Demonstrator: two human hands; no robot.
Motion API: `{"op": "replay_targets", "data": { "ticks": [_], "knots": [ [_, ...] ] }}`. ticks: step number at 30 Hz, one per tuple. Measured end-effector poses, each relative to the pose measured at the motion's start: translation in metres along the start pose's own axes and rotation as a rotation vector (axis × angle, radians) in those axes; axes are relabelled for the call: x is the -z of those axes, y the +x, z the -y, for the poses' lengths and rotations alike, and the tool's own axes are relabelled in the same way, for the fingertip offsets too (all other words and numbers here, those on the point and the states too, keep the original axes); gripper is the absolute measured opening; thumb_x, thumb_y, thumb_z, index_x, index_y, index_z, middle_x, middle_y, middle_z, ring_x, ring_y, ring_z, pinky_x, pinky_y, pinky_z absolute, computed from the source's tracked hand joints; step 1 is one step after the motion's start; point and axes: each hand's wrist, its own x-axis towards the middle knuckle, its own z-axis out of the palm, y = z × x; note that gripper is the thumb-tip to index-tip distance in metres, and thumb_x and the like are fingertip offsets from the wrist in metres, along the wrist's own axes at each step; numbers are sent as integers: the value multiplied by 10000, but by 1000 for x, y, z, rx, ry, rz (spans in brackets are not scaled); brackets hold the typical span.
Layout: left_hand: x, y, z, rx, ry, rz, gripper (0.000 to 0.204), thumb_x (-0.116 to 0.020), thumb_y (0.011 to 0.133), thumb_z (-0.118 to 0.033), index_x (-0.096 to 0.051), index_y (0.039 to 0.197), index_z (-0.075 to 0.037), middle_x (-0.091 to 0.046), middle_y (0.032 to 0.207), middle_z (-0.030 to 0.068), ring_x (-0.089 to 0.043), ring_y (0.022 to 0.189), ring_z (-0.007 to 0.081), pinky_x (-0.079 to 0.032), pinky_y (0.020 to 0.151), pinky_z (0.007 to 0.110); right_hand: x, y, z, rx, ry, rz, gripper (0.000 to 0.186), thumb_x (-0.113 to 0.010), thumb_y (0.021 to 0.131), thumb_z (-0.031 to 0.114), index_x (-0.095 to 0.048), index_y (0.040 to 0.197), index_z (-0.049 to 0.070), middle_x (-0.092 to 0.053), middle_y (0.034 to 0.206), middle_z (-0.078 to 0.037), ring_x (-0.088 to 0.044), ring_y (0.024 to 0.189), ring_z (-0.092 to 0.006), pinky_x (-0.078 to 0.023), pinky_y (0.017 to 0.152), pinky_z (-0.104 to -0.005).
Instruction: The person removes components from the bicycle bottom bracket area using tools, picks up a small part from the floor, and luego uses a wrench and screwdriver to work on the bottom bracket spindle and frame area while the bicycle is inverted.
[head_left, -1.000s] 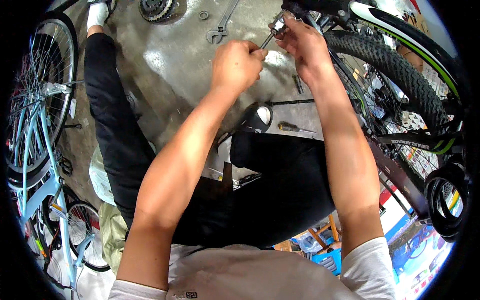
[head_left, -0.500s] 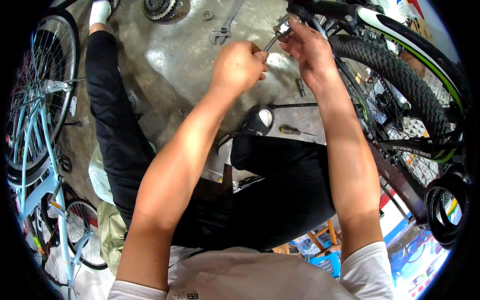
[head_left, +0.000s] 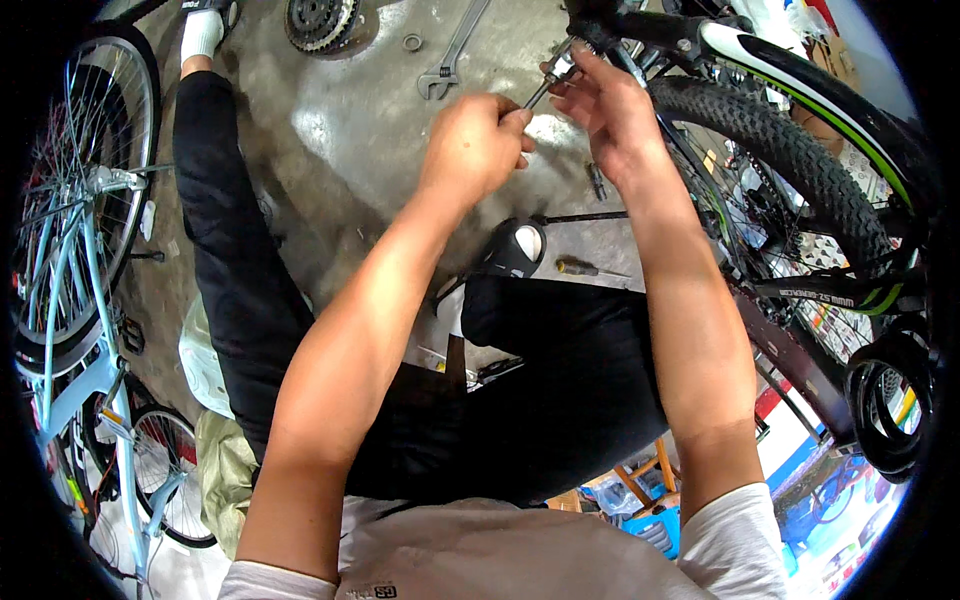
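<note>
My left hand [head_left: 468, 148] is closed around the near end of a thin metal rod [head_left: 537, 97]; whatever handle it has is hidden in my fist. The rod's far end meets a shiny metal fitting [head_left: 562, 66] at the underside of a black, white and green bicycle frame [head_left: 800, 75]. My right hand [head_left: 618, 115] has its thumb and fingers on that fitting, palm partly turned up. How the rod and fitting join is too small to make out.
On the concrete floor lie an adjustable wrench [head_left: 452, 60], a metal ring [head_left: 413, 43], a toothed chainring [head_left: 322, 22] and a screwdriver [head_left: 590, 268]. A knobbly tyre [head_left: 790, 140] stands right of my right arm. A light blue bicycle [head_left: 85, 270] is at the left.
The view has shifted slightly, so the floor tools sit a little lower and the bicycle a little further left. Both hands keep their holds on the rod and fitting.
</note>
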Motion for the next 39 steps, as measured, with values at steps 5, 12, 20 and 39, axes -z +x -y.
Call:
{"op": "replay_targets", "data": {
  "ticks": [5, 12, 20, 39],
  "knots": [
    [4, 4, 2, 22, 11, 35, 255, -597, 965, -182, -678, 993, 58, -721, 802, 111, -663, 611, 154, -530, 602, 313, -5, -6, -4, -24, 30, 5, 274, -678, 925, 295, -624, 992, 35, -621, 902, -48, -659, 816, -202, -497, 767, -344],
    [3, 4, 0, 82, -16, 55, 231, -633, 950, -165, -662, 964, 64, -710, 785, 107, -646, 601, 141, -523, 583, 302, -4, -10, -1, -30, 58, -9, 258, -647, 944, 280, -644, 1021, 34, -669, 917, -70, -643, 825, -182, -508, 765, -327],
    [3, 5, 1, 130, -65, 102, 243, -679, 929, -180, -636, 986, 53, -690, 776, 99, -631, 603, 139, -520, 581, 294, -6, -10, -1, -55, 100, 32, 255, -603, 972, 283, -627, 1064, 46, -713, 1008, -120, -667, 866, -193, -513, 788, -325],
    [4, -1, 12, 110, -149, 194, 351, -476, 1034, -297, -664, 1110, -11, -705, 866, 52, -617, 665, 111, -457, 602, 275, -5, -36, -3, -55, 38, -51, 620, -585, 953, 478, -517, 1261, -56, -636, 1156, -162, -648, 1047, -252, -501, 886, -359]
  ]
}}
